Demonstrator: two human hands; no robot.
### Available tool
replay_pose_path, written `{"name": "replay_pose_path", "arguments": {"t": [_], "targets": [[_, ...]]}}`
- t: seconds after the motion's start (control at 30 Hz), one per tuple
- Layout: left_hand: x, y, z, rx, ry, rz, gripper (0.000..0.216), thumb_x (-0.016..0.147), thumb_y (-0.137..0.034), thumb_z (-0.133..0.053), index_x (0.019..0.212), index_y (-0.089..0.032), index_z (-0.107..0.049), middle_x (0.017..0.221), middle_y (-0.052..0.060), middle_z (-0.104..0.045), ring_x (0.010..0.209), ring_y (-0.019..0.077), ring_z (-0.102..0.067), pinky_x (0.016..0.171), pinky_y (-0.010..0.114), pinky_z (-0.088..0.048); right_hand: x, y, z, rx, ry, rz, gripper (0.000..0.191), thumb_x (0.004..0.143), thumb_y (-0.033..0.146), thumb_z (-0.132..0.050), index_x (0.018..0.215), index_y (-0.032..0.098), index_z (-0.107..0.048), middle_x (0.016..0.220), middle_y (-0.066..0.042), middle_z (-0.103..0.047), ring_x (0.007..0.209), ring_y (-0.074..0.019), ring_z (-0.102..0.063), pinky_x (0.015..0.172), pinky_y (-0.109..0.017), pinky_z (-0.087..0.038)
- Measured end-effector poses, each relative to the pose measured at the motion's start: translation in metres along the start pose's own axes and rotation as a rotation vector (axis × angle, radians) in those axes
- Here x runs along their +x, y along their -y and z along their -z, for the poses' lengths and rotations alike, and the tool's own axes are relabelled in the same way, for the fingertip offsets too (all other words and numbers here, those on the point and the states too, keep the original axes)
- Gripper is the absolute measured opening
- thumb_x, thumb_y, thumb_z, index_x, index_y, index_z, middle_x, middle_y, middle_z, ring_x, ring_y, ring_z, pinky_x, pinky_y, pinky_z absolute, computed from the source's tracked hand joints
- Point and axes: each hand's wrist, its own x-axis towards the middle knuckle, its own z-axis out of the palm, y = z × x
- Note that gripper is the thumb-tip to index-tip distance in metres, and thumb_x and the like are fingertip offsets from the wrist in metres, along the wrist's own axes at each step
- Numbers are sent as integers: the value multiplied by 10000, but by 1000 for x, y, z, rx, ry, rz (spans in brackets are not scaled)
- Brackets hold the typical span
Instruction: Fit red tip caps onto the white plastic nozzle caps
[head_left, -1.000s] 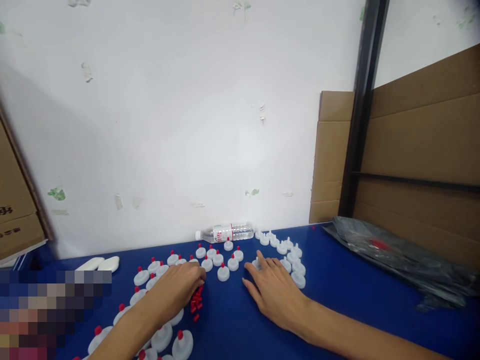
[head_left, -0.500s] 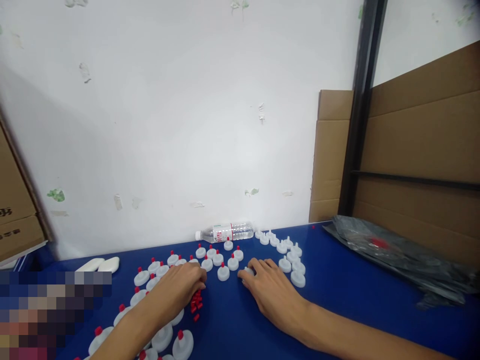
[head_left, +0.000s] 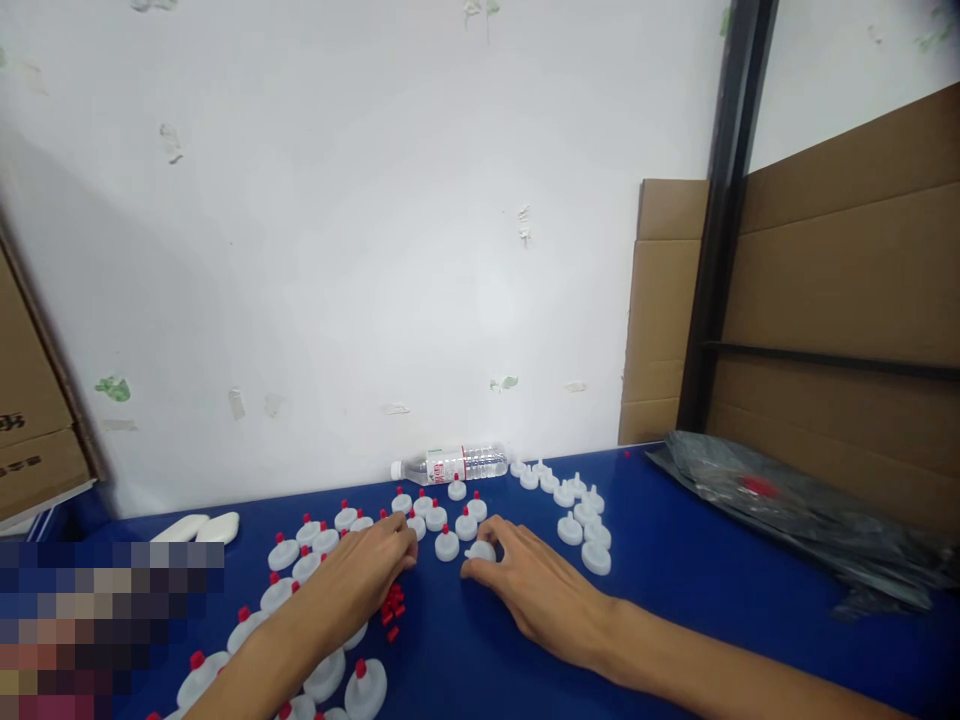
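Observation:
My right hand (head_left: 529,570) grips a white plastic nozzle cap (head_left: 482,551) between thumb and fingers, just above the blue table. The cap is tipped over, its spout pointing left. My left hand (head_left: 382,555) has its fingers bent together above a small pile of red tips (head_left: 392,604); whatever they pinch is hidden. Around and under my left arm stand several white caps with red tips on their spouts, such as one at the front (head_left: 365,690). To the right of my right hand stand several white caps with bare spouts (head_left: 596,556).
A clear water bottle (head_left: 486,462) lies by the wall. Grey plastic bags (head_left: 795,520) lie at the right, before cardboard (head_left: 847,270) and a black post (head_left: 720,230). Two white oval pieces (head_left: 218,529) lie at the left, near a blurred-out area and a box (head_left: 37,400).
My right hand has shifted slightly left and turned the white nozzle cap on its side, bringing its spout into view. My left hand has moved a little right and lifted off the red tips.

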Motion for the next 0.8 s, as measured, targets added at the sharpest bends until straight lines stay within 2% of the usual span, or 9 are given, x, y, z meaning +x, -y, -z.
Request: {"name": "replay_pose_path", "arguments": {"t": [0.2,0.37,0.47,0.57,0.7,0.8], "targets": [[-2,-6,8,-81,-91,-23,291,1047,-272,-363,963,-220,-637,916,42,-713,786,232,-654,698,334,-409,1,0,3,49,-21,36,383,980,84,-456,1257,285,-628,1270,-106,-548,1050,-230,-607,923,-368,-480],[-6,-19,16,-208,-139,-50,272,1056,-321,-413,1002,-264,-673,945,-9,-736,841,184,-669,763,297,-458,1,5,5,66,-77,122,300,1052,175,-421,1299,280,-555,1232,-92,-588,1052,-219,-615,932,-370,-482],[-5,-22,15,-366,-201,-106,209,1033,-335,-495,1015,-266,-691,996,-3,-722,888,177,-660,765,275,-477,1,7,1,146,-180,135,188,1042,253,-511,1229,226,-518,1124,-67,-648,967,-205,-629,909,-349,-494],[-3,-23,12,-501,-243,-180,189,1024,-311,-539,1027,-273,-725,1006,0,-710,896,170,-656,803,275,-487,1,7,-2,198,-275,114,237,992,287,-619,1172,210,-486,1022,-42,-675,874,-197,-640,863,-338,-507],[-1,-26,8,-536,-199,-230,193,1011,-260,-578,966,-267,-766,981,9,-722,920,173,-670,838,279,-492,0,6,-6,193,-277,116,262,961,274,-665,1126,224,-467,989,-22,-679,827,-197,-647,836,-352,-515],[-1,-30,6,-493,-139,-242,184,997,-204,-594,962,-252,-767,976,13,-739,915,174,-689,831,271,-499,1,5,-9,237,-285,141,274,952,266,-676,1101,232,-448,966,-5,-676,813,-190,-650,914,-408,-508]]}}
